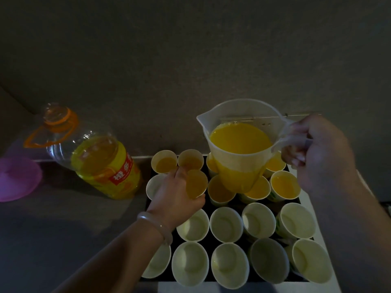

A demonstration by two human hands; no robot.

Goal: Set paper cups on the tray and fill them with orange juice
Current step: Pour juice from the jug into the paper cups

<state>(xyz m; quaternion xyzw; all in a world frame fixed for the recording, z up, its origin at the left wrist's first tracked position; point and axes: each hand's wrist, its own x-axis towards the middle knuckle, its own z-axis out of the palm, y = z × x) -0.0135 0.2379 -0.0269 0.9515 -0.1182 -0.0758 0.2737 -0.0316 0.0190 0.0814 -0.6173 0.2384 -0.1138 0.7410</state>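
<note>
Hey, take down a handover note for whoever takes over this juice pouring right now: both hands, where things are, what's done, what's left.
Left hand grips a filled cup in the tray's second row.
Right hand holds the jug by its handle above the back cups, not pouring; juice remains in it.
Bottle stands left of the tray, uncapped, part full.
Done: back cups have juice.
Left: the front two rows are empty; one cup beside the left hand looks empty too.
</note>
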